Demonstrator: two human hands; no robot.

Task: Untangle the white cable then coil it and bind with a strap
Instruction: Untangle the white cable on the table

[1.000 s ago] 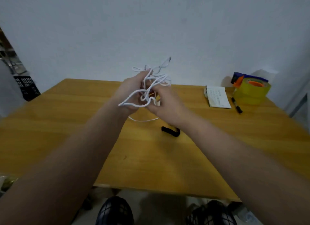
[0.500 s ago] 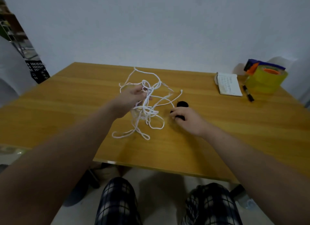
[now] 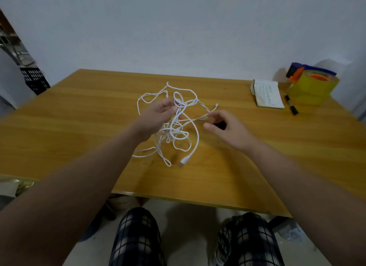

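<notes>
So the cable (image 3: 173,130) is very much a knot right now: a loose white mess around the middle of the table (image 3: 79,127). The top of it is held up off the wood by the left hand (image 3: 158,115), whose fingers are curled round the bunched loops. The rest is draped down onto the wood, and one plug (image 3: 184,161) is lying loose toward the front edge, clear of the mess.

The bit that matters for the next pull: one strand is stretched out of the tangle toward the right edge, roughly level, straight at the right hand (image 3: 229,129). That hand is held just right of the tangle, fingers loosely bent, fingertips right at the strand. Whether the strand is actually pinched can't be told, too blurry there. A thin free end (image 3: 216,105) is poking out just behind those fingertips, toward the back edge.

So the tangle lies left of the right hand, the strand's long axis runs left-right between the two hands, and the right hand is the nearer one to that free end. The untangling looks barely begun. A sideways pull apart seems to be what's called for, though the knot could get tightened if it's yanked.

The black strap (image 3: 221,125) is mostly hidden under the right hand, not needed yet.
</notes>
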